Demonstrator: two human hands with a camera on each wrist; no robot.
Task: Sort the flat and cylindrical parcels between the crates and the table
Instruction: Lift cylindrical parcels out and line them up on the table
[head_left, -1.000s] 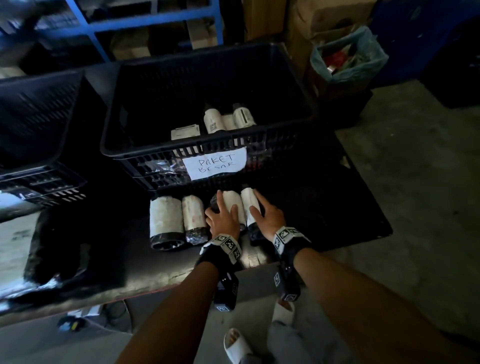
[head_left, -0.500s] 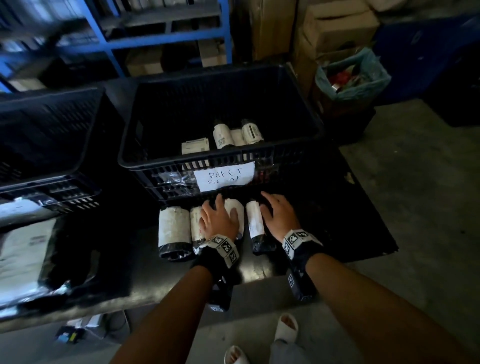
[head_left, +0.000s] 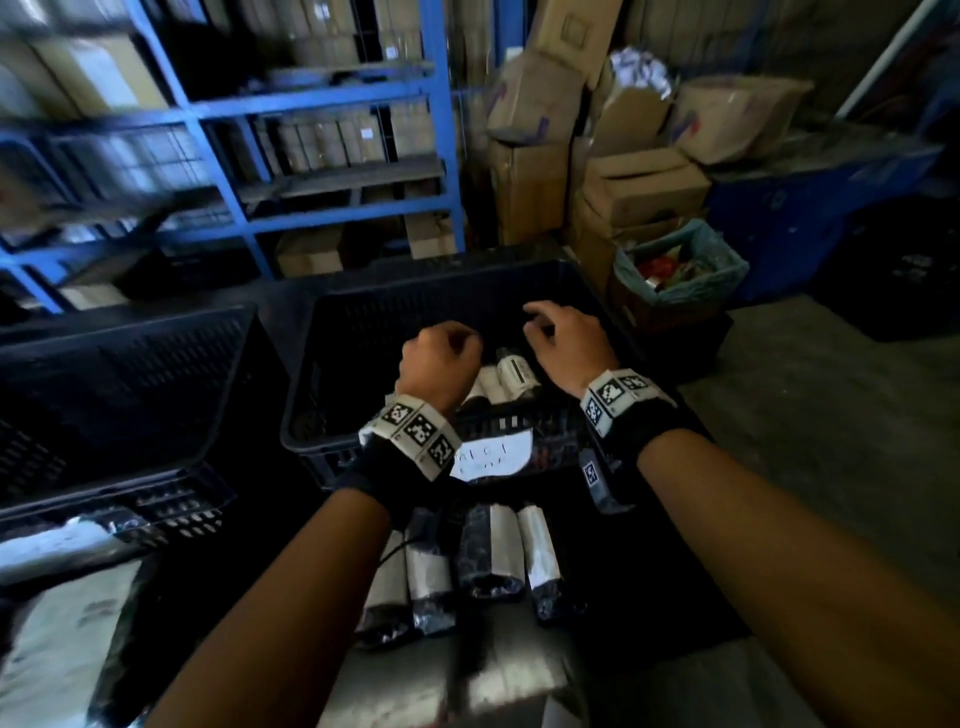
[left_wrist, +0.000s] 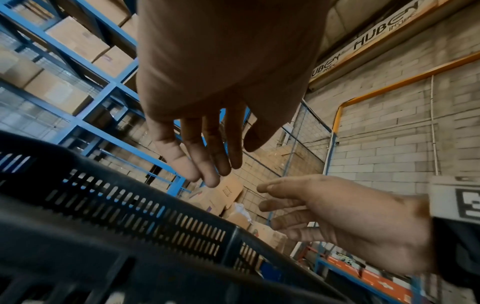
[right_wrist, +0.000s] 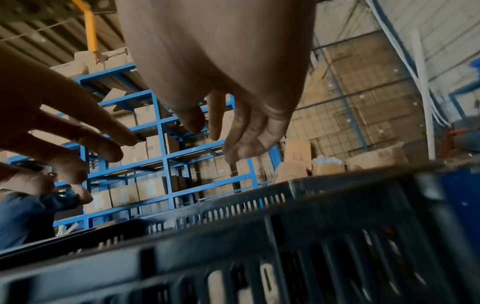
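Both hands hover empty, fingers loose, over the crate (head_left: 332, 332) — the cylindrical parcels (head_left: 511, 371) lie just below and between them, long axes pointing away, left hand (head_left: 439, 358) nearer than right hand (head_left: 566, 343).

Black slotted crate (head_left: 363, 332), blue shelving (head_left: 441, 130), white-and-black parcels (head_left: 493, 551).

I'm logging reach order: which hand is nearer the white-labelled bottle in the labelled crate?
Left, narrowly. The left hand hovers just left of the bottle; the right hand hovers slightly farther off, to its right.
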